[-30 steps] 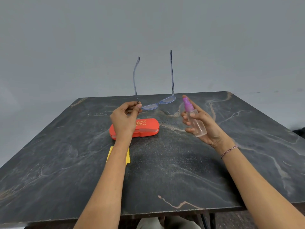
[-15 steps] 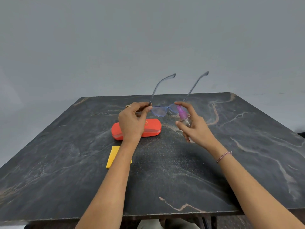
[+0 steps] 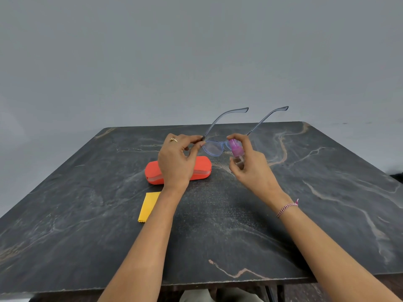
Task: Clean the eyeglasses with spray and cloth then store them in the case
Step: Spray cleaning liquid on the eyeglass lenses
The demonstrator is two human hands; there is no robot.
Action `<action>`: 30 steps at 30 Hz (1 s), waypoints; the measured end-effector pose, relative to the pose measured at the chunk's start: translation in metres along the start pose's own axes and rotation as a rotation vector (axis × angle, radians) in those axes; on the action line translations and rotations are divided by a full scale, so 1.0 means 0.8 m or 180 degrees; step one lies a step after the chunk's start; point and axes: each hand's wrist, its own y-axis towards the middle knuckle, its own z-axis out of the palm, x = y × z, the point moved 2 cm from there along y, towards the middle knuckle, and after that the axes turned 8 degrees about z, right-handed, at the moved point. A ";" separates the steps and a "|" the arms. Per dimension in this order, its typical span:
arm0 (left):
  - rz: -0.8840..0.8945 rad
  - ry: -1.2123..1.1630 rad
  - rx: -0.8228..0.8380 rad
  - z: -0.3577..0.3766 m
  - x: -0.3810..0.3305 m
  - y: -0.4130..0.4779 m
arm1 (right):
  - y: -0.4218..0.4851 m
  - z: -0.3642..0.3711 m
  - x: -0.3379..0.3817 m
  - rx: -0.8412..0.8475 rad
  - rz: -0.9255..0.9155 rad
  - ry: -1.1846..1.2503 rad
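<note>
Soft even light, faint shadows, sharp focus, wide-angle edge bowing.

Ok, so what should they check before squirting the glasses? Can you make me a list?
1. Left hand pinches the eyeglasses firmly at one corner: ok.
2. Right hand holds the spray bottle upright, close beside the eyeglasses: ok.
3. Spray bottle aimed at the eyeglasses: cannot tell, its opening is too small to see.
4. Yellow cloth within reach on the table, by the left forearm: ok.
5. Orange case open for storing later: not ok, it lies shut.
</note>
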 end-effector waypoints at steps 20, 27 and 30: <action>0.0273 0.0141 0.0105 0.002 -0.004 -0.001 | 0.003 -0.004 -0.005 -0.0339 0.0077 -0.0241; 0.0310 0.0141 0.0139 0.003 -0.005 -0.001 | 0.002 -0.004 -0.003 -0.0359 -0.0046 -0.0111; 0.0308 0.0173 0.0157 0.003 -0.004 -0.002 | 0.002 -0.005 -0.004 -0.0307 -0.0048 -0.0072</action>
